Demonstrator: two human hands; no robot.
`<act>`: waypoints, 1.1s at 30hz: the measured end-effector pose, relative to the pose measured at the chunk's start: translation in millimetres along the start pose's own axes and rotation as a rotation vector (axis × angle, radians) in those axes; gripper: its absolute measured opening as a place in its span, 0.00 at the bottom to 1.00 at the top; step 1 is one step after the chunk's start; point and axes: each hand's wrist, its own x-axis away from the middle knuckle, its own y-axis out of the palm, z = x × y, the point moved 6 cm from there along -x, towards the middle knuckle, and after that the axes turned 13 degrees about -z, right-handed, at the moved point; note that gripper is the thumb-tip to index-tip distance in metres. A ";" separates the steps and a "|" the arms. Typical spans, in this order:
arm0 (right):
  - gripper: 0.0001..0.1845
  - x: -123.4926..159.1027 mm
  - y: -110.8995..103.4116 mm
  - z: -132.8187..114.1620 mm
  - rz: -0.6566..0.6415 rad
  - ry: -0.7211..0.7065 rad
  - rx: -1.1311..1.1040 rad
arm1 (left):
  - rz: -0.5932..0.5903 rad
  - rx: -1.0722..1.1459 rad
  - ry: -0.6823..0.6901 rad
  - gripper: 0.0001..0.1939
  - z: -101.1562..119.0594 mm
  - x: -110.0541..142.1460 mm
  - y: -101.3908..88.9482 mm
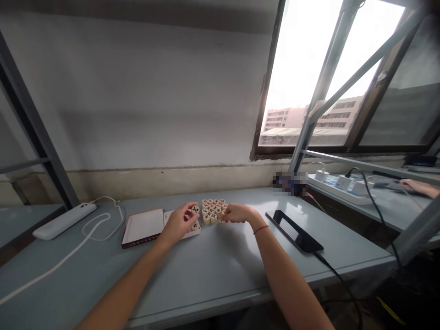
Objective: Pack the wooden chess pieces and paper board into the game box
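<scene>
Round wooden Chinese chess pieces, marked with red or black characters, stand in close rows on the desk. My left hand pinches one Chinese chess piece between thumb and fingers, above the open box tray. Another piece sits in that tray, partly covered by my hand. My right hand, a thin red string round its wrist, is at the right end of the rows with its fingers closed on a piece there, mostly hidden by the fingertips.
Left of the tray lies the box lid, white inside with a dark red edge. A white power strip with a cable is at far left. At right are a black tablet on a cable, another power strip with chargers, and another person's hand.
</scene>
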 end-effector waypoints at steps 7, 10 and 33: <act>0.17 1.1 0.1 -3.2 0.022 -0.019 0.028 | -0.036 -0.151 0.138 0.16 4.9 0.4 9.2; 0.23 8.5 -0.1 -20.2 0.055 -0.185 -0.022 | -0.043 -0.188 0.161 0.17 6.3 1.4 13.7; 0.22 -6.5 7.6 5.9 -0.096 -0.039 -0.081 | -0.127 -0.261 0.223 0.18 12.0 6.2 32.3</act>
